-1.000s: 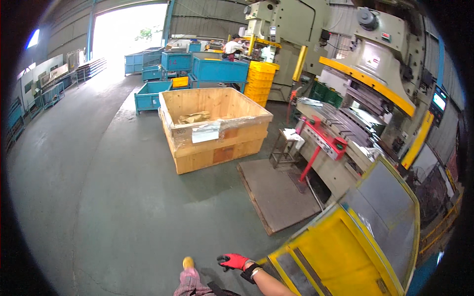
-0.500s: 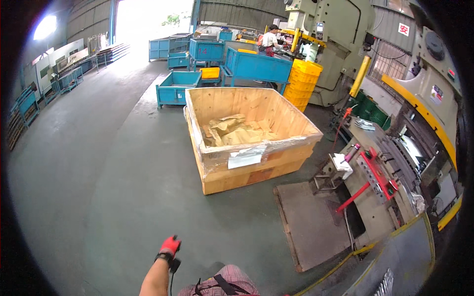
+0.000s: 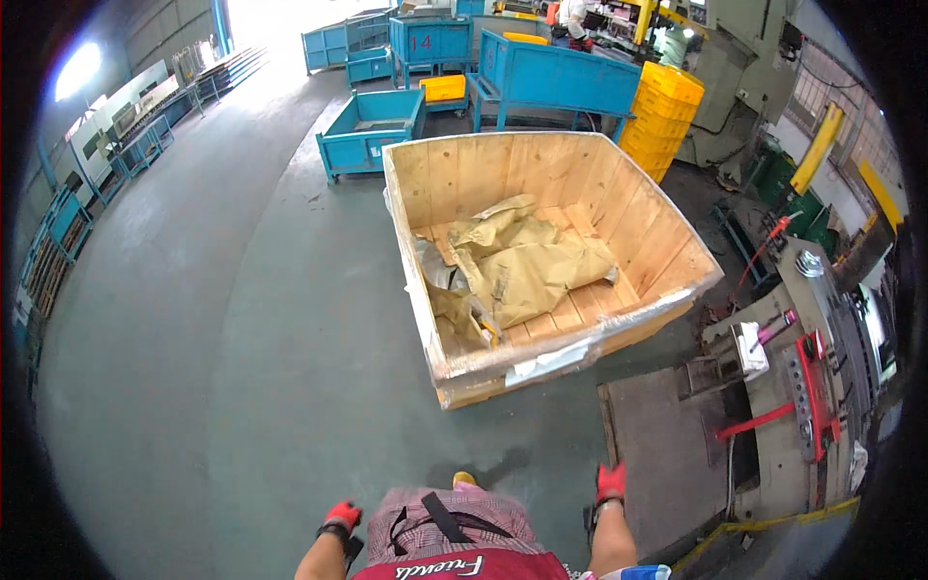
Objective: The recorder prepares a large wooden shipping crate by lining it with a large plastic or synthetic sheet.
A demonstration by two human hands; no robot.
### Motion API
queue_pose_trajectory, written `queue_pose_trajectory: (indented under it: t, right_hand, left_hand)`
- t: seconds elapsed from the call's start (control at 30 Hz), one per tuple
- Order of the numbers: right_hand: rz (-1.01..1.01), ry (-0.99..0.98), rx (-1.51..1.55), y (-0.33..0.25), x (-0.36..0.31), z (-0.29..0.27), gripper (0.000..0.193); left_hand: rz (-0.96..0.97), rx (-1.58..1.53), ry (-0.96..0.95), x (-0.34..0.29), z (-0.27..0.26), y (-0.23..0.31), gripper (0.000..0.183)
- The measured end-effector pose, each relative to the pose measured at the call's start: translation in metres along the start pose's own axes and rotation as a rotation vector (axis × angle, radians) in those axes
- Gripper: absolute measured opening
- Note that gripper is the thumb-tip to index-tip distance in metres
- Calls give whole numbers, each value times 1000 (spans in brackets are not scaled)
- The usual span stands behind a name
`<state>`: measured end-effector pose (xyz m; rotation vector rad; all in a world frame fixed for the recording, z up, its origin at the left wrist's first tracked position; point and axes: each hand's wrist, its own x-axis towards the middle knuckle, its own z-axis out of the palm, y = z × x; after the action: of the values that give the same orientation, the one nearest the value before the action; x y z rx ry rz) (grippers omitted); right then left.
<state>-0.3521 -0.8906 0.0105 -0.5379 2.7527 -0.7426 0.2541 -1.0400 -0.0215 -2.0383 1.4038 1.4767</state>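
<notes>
My left hand (image 3: 343,514), in a red glove, hangs low beside my waist with nothing in it. Its fingers are small in the picture and look loosely apart. On the other side, my right hand (image 3: 611,481) wears a matching red glove; thumb and finger stand a little apart and hold nothing. Each wrist has a dark band. Both hands are away from any object. Ahead of them stands a large open wooden crate (image 3: 570,353). Crumpled brown paper (image 3: 541,275) and some clear plastic (image 3: 440,266) lie on its floor.
Right of the crate are a flat platform (image 3: 662,440), a red control panel (image 3: 812,396) and press machinery. Blue metal bins (image 3: 372,150) and stacked yellow crates (image 3: 662,121) stand behind. Another person (image 3: 572,21) works at the back. Grey floor (image 3: 251,338) stretches along the left.
The view has tilted down and come closer to the wooden crate, showing more of its inside. My right hand has come into view; my left hand appears lower.
</notes>
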Motion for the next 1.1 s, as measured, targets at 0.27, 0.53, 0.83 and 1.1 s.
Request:
queue_pose_trajectory:
  t: [0.27, 0.53, 0.83, 1.1]
  right_hand:
    - [-604, -355, 264, -407, 135, 184, 76]
    - [-6, -638, -614, -431, 104, 358, 82]
    - [192, -314, 571, -528, 137, 386, 32]
    - [-409, -774, 724, -749, 95, 340, 39]
  left_hand:
    - [-58, 432, 13, 22, -100, -130, 22]
    - [-31, 855, 95, 196, -356, -57, 25]
    - [330, -599, -413, 317, -531, 487, 50]
    - [494, -474, -763, 401, -428, 663, 50]
